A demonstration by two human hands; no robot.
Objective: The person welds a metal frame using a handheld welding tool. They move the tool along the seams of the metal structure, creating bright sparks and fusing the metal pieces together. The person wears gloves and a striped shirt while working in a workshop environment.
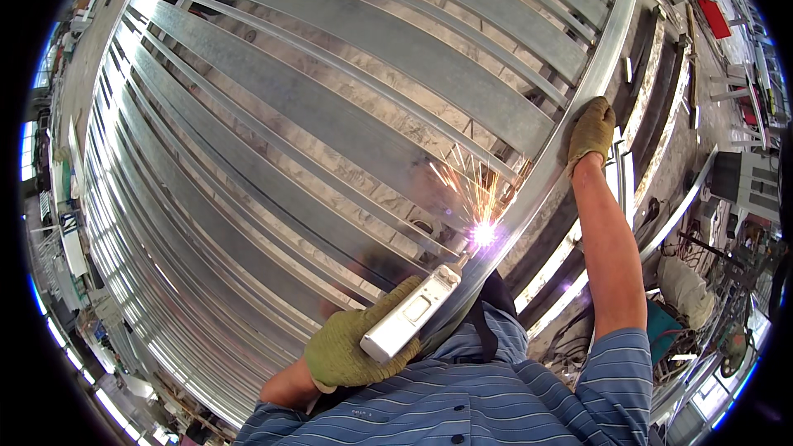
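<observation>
My left hand (355,347), in a yellow-green work glove, is closed around a silver, box-bodied welding gun (410,314). The gun's tip meets the near part of a large metal frame, where a bright violet-white glow (484,234) throws orange sparks up and away. Flat, wide and narrow metal slats (388,49) run across this frame into its long edge rail (570,136). Farther along that rail, my gloved right hand (593,132) is curled against its outer side; some of its fingers are hidden. My body is close against the near end of the rail.
Long metal bars (648,107) lie on the floor right of the frame. Beyond them are a grey cabinet (747,182), a red object (714,18), a pale sack (686,291) and tangled cables (566,355). Workshop floor and clutter border the frame's left side.
</observation>
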